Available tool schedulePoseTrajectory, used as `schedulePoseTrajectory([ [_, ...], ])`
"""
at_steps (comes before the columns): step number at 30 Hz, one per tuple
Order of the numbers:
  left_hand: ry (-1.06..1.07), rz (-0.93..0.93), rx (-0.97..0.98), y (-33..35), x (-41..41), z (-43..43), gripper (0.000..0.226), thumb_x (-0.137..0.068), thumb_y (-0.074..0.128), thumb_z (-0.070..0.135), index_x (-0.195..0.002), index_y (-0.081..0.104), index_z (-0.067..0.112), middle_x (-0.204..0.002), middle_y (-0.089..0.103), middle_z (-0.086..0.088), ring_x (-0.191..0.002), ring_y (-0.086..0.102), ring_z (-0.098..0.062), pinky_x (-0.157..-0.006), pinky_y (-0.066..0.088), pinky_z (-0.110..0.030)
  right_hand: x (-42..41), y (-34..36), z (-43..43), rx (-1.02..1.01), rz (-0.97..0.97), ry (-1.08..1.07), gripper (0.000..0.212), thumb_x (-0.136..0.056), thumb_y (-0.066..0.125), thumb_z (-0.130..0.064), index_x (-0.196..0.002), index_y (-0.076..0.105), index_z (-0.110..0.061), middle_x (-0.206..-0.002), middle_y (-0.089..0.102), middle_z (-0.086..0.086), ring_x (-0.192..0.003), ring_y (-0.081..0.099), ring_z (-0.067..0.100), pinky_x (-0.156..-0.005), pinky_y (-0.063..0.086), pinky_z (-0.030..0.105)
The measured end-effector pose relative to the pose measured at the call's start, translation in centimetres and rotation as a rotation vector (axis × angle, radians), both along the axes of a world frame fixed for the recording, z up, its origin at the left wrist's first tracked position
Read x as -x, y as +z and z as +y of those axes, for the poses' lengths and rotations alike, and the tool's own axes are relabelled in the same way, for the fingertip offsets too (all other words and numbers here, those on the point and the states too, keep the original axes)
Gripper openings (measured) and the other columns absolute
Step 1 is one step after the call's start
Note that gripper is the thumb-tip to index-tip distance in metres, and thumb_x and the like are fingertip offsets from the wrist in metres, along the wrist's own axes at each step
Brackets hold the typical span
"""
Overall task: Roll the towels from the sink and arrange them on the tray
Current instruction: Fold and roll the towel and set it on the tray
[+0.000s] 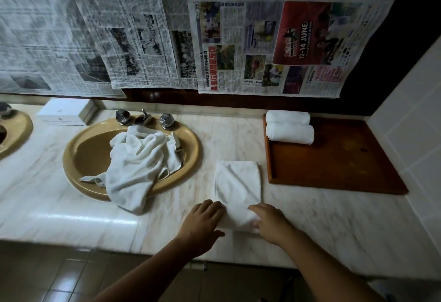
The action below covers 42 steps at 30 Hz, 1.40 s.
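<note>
Step in hand: starting the roll. The folded white terry towel (237, 182) lies as a long strip on the pale marble counter (334, 218), running straight away from the hands, with its near end bunched into a first turn between them. The left hand (202, 220) curls its fingers over the left side of that turn, thumb spread on the counter. The right hand (272, 223) pinches the right side, fingers bent over the top. Judgement: keep both hands level so the turn advances square to the strip, tuck the first turn tight and watch that the side edges line up, else the roll cones. Two rolled white towels (290, 133) lie touching, side by side, in the far left corner of the dark reddish wooden tray (346, 165), ahead and right of the right hand; the next one probably goes just in front of them. Crumpled white towels (138, 158) heap in the tan oval sink (78, 158), ahead and left of the left hand, one draping over the near rim. Not resolvable: the left fingertips, hidden by cloth; how many towels make the heap; how many layers the strip has
</note>
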<state>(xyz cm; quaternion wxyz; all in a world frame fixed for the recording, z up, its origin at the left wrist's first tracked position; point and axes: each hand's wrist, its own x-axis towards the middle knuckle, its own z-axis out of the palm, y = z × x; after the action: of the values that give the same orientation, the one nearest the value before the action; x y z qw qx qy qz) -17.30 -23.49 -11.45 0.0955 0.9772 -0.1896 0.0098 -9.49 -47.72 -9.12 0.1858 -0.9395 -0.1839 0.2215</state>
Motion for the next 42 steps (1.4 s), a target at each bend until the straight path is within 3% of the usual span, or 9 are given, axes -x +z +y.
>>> schedulePoseTrajectory([
  [4,-0.013,0.032,-0.099,-0.1,-0.6,-0.1,0.087,-0.065,0.083,0.059,-0.137,0.053,0.02,-0.136,0.054,0.002,-0.118,0.053,-0.023,-0.092,0.054,-0.036,-0.4,-0.5,-0.1,-0.058,0.02,0.02,0.045,-0.099,0.058,-0.017,-0.143,0.05,-0.024,-0.149,0.044,-0.001,-0.131,0.048,0.021,-0.109,0.042,0.033],
  [8,0.001,0.06,-0.097,-0.1,-2.2,0.1,0.075,-0.066,0.085,0.047,-0.131,0.056,0.022,-0.126,0.059,0.003,-0.108,0.057,-0.022,-0.085,0.056,-0.037,0.4,-1.5,0.0,0.042,-0.066,-0.009,0.046,-0.101,0.051,-0.026,-0.146,0.04,-0.031,-0.146,0.024,-0.002,-0.133,0.032,0.022,-0.11,0.035,0.039],
  [11,0.012,0.115,-0.076,0.0,-3.1,0.1,0.064,-0.072,0.081,0.042,-0.128,0.057,0.022,-0.123,0.062,0.0,-0.105,0.059,-0.026,-0.083,0.055,-0.039,1.4,-1.2,0.1,0.091,-0.17,-0.017,0.056,-0.1,0.05,-0.031,-0.152,0.028,-0.03,-0.145,0.027,-0.001,-0.131,0.032,0.023,-0.107,0.035,0.042],
  [15,0.045,0.213,-0.055,1.1,-4.2,-0.3,0.052,-0.088,0.069,0.035,-0.136,0.055,0.02,-0.129,0.059,-0.003,-0.115,0.053,-0.028,-0.091,0.048,-0.039,3.4,-2.0,-0.8,0.046,-0.294,-0.01,0.066,-0.083,0.066,-0.024,-0.145,0.043,-0.025,-0.142,0.044,0.0,-0.128,0.046,0.025,-0.103,0.043,0.038],
  [18,0.082,0.29,-0.029,1.3,-5.3,-0.3,0.046,-0.092,0.067,0.035,-0.135,0.056,0.023,-0.128,0.06,-0.003,-0.118,0.052,-0.026,-0.095,0.047,-0.037,4.1,-2.6,-1.2,0.093,-0.259,-0.001,0.071,-0.087,0.062,-0.032,-0.152,0.034,-0.027,-0.158,0.031,-0.002,-0.143,0.032,0.022,-0.114,0.034,0.041],
  [30,0.206,0.652,0.092,1.4,-7.4,0.1,0.045,-0.101,0.056,0.034,-0.139,0.055,0.011,-0.135,0.055,-0.015,-0.128,0.052,-0.034,-0.108,0.039,-0.041,1.6,-1.0,-0.3,0.144,-0.22,0.076,0.057,-0.091,0.061,-0.026,-0.145,0.041,-0.029,-0.144,0.042,-0.007,-0.127,0.043,0.02,-0.103,0.04,0.035],
  [34,0.233,0.453,0.036,1.1,-6.0,0.3,0.05,-0.095,0.052,0.036,-0.144,0.05,0.025,-0.136,0.049,-0.005,-0.126,0.046,-0.035,-0.103,0.043,-0.045,0.2,-0.5,-0.2,0.135,-0.15,0.093,0.054,-0.093,0.062,-0.029,-0.144,0.043,-0.03,-0.14,0.044,-0.007,-0.123,0.047,0.021,-0.101,0.044,0.037],
  [38,0.11,0.028,0.025,1.4,-3.3,-0.6,0.049,-0.09,0.057,0.031,-0.139,0.052,0.024,-0.132,0.057,0.0,-0.12,0.053,-0.027,-0.099,0.048,-0.04,-0.9,0.0,0.0,0.123,-0.062,0.077,0.047,-0.094,0.061,-0.028,-0.139,0.048,-0.031,-0.135,0.045,-0.008,-0.12,0.05,0.021,-0.098,0.047,0.036],
  [42,0.008,-0.124,0.016,-0.2,-1.1,-0.9,0.043,-0.097,0.052,0.035,-0.136,0.057,0.018,-0.131,0.062,-0.002,-0.116,0.061,-0.023,-0.096,0.052,-0.037,-1.8,0.4,0.1,0.086,0.053,0.079,0.039,-0.095,0.055,-0.025,-0.134,0.054,-0.029,-0.138,0.046,-0.006,-0.114,0.054,0.021,-0.098,0.048,0.036],
])
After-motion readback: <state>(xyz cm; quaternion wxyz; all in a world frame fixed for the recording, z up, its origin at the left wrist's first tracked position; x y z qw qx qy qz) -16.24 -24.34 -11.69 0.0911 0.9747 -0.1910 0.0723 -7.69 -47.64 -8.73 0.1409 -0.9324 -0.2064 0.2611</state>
